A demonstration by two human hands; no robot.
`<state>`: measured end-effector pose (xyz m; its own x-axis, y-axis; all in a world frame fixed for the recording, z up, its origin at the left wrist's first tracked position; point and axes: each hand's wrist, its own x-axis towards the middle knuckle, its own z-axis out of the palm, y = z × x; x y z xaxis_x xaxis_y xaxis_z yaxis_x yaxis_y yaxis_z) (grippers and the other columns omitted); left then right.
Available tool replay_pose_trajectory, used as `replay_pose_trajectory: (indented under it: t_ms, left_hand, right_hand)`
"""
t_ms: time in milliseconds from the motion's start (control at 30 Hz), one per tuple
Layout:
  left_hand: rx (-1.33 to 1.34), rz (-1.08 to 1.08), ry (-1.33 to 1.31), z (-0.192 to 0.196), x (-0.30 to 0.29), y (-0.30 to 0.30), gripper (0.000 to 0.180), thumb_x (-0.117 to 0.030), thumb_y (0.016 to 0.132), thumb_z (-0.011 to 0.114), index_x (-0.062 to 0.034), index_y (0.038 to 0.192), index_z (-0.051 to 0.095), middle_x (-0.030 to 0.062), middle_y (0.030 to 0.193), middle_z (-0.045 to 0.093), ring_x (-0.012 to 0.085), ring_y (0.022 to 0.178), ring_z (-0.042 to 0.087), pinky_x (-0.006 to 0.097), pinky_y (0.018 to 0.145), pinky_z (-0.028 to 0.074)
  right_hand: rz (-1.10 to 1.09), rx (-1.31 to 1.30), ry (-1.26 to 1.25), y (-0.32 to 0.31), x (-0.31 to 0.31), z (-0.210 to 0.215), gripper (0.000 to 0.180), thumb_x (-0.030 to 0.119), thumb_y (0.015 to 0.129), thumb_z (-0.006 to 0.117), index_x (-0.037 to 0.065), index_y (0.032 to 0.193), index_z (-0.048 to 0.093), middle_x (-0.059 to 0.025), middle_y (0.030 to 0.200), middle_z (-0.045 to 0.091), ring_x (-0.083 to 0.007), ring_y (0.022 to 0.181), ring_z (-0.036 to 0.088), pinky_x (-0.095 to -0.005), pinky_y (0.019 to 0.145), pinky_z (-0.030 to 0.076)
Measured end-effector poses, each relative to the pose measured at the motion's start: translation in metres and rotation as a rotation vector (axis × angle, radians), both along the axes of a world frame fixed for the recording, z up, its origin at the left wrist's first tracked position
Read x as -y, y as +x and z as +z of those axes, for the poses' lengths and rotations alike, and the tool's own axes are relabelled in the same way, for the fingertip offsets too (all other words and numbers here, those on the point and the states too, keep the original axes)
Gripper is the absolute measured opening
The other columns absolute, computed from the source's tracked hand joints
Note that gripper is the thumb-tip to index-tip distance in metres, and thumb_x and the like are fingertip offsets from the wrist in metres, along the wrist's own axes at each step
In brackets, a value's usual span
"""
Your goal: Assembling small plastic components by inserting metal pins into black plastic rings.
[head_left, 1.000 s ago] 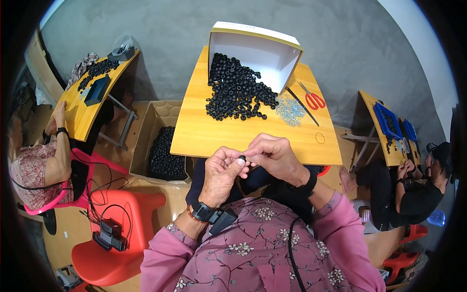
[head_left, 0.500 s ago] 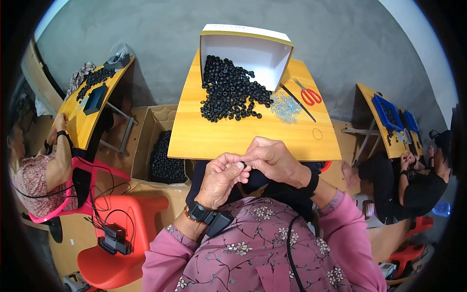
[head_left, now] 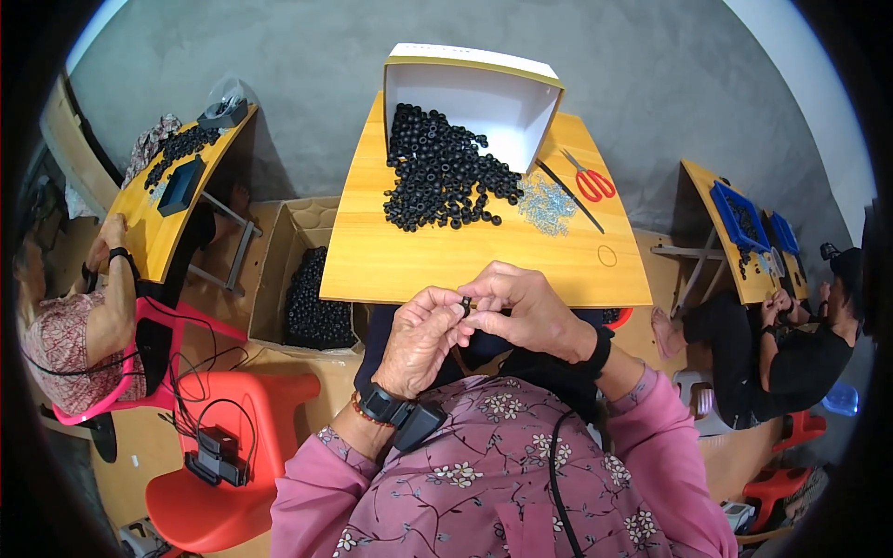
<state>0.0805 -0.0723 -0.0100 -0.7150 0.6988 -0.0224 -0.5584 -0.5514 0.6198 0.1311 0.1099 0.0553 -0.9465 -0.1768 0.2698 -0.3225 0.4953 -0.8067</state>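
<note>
Head view, mid-frame: left hand [head_left: 421, 342] pinching a small black piece [head_left: 466, 303], right hand [head_left: 532, 314] right beside it, its grip I can't make out! Upper centre, loose black pieces [head_left: 442, 177] spill from a white box [head_left: 498, 102] onto the worktop [head_left: 372, 270].

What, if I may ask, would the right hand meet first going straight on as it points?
The right hand would probably meet the small black piece held by the left hand; depth is unclear.

faint print [head_left: 437, 47] on the top of the white box [head_left: 507, 107] is too small to read
</note>
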Motion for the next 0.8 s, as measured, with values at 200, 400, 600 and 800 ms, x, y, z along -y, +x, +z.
replay_pose_trajectory:
  t_ms: [200, 400, 600, 800]
  left_hand:
    - [0.015, 0.025, -0.07, -0.004, 0.001, 0.0, 0.01, -0.006, 0.097, 0.061, -0.0005, 0.104, 0.062, 0.0088, 0.097, 0.068, 0.0169, 0.081, 0.068, 0.031, 0.074, 0.057]
    - [0.041, -0.008, -0.01, -0.002, 0.001, 0.001, 0.012, -0.006, 0.097, 0.06, 0.0007, 0.106, 0.065, 0.0097, 0.103, 0.069, 0.0191, 0.089, 0.068, 0.034, 0.085, 0.056]
    - [0.109, 0.011, 0.013, -0.002, 0.001, 0.001, 0.012, -0.004, 0.097, 0.059, 0.0001, 0.106, 0.066, 0.0095, 0.103, 0.069, 0.0188, 0.093, 0.067, 0.034, 0.088, 0.055]
    - [0.056, 0.012, -0.003, 0.001, 0.001, 0.002, 0.011, -0.004, 0.097, 0.059, 0.0001, 0.105, 0.066, 0.0092, 0.102, 0.07, 0.0192, 0.091, 0.068, 0.036, 0.087, 0.056]
  right_hand:
    - [-0.018, -0.17, 0.171, 0.002, 0.005, -0.007, 0.031, 0.007, 0.078, 0.076, 0.001, 0.106, 0.067, -0.0113, 0.086, 0.057, -0.0233, 0.07, 0.062, -0.0334, 0.064, 0.051]
    - [-0.04, -0.301, 0.272, 0.004, 0.013, -0.008, 0.039, 0.003, 0.076, 0.078, 0.0, 0.113, 0.064, -0.009, 0.089, 0.059, -0.0213, 0.074, 0.062, -0.0319, 0.066, 0.052]
    - [-0.101, -0.387, 0.378, 0.004, 0.019, -0.009, 0.036, 0.005, 0.075, 0.075, -0.001, 0.109, 0.065, -0.0099, 0.088, 0.059, -0.0245, 0.076, 0.063, -0.0339, 0.065, 0.052]
    - [-0.053, -0.455, 0.465, 0.002, 0.013, -0.008, 0.037, 0.007, 0.072, 0.076, 0.0, 0.107, 0.066, -0.0089, 0.087, 0.059, -0.0247, 0.076, 0.063, -0.034, 0.063, 0.052]
